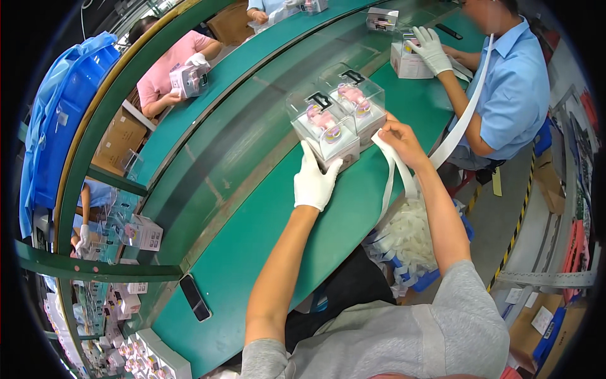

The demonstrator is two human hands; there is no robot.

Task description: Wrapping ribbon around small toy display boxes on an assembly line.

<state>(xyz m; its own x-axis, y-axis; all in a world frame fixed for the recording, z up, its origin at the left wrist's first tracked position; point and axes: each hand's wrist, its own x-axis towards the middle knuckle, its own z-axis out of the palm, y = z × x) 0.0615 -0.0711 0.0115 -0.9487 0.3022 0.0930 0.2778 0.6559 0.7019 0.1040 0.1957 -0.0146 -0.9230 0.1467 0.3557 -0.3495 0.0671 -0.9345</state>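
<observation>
My left hand (314, 182), in a white glove, grips the near lower corner of a toy box (328, 148). This box has a white printed base and a clear cover over a pink and white figure. Close behind it stands a second, similar toy box (369, 120). My bare right hand (404, 144) is beside that second box, its fingers closed on a long white strip (392, 165). Part of the strip hangs in loops over the bench edge. The right fingertips are partly hidden against the second box.
A phone (195, 297) lies on the green bench (252, 265). Below the bench edge, a blue bin (426, 280) overflows with strip scraps. A co-worker in blue (511, 88) handles another box at right. Green metal rails (104, 271) and a conveyor lie to the left.
</observation>
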